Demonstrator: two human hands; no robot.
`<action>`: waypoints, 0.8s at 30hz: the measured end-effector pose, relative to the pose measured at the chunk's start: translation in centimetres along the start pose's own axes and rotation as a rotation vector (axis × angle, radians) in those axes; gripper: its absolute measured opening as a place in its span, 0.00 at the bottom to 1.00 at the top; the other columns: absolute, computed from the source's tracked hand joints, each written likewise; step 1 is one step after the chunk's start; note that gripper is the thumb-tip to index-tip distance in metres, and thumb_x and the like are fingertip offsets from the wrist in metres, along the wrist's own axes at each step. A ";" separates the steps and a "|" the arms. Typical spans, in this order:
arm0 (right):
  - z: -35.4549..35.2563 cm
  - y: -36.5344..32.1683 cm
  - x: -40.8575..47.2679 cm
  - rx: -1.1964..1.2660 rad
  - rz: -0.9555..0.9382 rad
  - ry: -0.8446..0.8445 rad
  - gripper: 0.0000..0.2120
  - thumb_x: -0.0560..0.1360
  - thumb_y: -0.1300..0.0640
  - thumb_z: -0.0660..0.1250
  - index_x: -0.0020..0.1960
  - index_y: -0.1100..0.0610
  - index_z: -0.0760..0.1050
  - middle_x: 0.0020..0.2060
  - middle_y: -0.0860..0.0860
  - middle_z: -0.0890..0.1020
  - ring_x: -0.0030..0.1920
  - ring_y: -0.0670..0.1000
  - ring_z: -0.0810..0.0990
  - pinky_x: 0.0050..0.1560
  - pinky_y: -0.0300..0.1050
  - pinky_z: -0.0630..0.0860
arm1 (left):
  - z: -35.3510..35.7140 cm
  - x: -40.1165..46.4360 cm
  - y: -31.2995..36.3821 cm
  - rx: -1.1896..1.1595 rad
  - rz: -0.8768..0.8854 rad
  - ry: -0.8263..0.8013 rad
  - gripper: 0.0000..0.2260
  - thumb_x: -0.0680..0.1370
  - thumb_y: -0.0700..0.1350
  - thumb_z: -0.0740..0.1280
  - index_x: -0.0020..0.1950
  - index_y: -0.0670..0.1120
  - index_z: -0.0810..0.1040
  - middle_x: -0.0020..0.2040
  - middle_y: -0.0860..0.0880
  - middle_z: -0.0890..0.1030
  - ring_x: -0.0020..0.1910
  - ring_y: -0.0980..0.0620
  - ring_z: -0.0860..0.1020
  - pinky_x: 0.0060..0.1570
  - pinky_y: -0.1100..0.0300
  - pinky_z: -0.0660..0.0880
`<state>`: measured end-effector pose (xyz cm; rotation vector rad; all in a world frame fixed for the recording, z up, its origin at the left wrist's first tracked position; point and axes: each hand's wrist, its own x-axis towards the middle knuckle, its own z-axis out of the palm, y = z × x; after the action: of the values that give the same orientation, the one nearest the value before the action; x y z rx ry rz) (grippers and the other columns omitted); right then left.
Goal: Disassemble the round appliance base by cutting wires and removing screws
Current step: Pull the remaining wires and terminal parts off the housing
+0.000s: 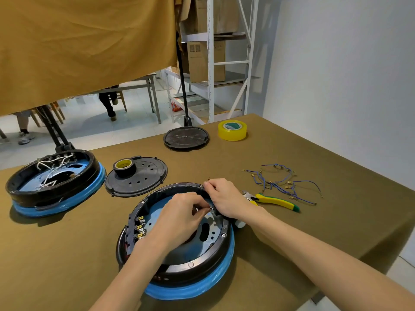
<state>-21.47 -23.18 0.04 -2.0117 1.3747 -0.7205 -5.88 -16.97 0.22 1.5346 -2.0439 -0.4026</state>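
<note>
Hands both inside the round appliance base [179, 263], which sits on the counter [292, 232] right under our fingers. Left hand [179, 217] pinches a small metal part at the inner rim; right hand [224, 198] grips the rim wall beside it, fingers curled. Cutters [272, 199] lie just right of our right hand, cut wires [278, 182] beyond them.

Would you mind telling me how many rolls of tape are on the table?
2. A clear yellowish tape roll stands at the far side, and a black tape roll sits on the flat black cover plate. No others are visible.
</note>
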 end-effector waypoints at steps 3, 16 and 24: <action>0.0 0.3 0.0 0.046 -0.012 0.019 0.22 0.85 0.51 0.56 0.34 0.57 0.69 0.29 0.50 0.71 0.31 0.47 0.66 0.34 0.45 0.62 | 0.1 0.0 0.0 -0.007 0.008 0.007 0.04 0.80 0.48 0.71 0.52 0.54 0.85 0.44 0.61 0.80 0.44 0.59 0.78 0.49 0.51 0.80; -0.1 0.4 -0.4 0.091 -0.037 0.030 0.23 0.86 0.51 0.58 0.32 0.55 0.70 0.28 0.47 0.70 0.29 0.44 0.65 0.32 0.40 0.62 | 0.1 0.1 -0.2 -0.013 -0.034 -0.013 0.05 0.80 0.50 0.70 0.53 0.55 0.85 0.48 0.60 0.82 0.51 0.59 0.79 0.54 0.51 0.80; 0.0 0.2 -0.4 0.048 -0.015 0.041 0.23 0.86 0.51 0.57 0.32 0.55 0.68 0.26 0.46 0.69 0.29 0.45 0.64 0.34 0.43 0.62 | 0.0 0.1 -0.1 0.002 -0.009 -0.025 0.06 0.81 0.49 0.70 0.55 0.54 0.85 0.50 0.59 0.82 0.51 0.57 0.78 0.55 0.50 0.79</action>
<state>-21.69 -22.85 -0.14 -1.9815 1.3540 -0.7982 -5.85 -17.11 0.24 1.5476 -2.0581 -0.4257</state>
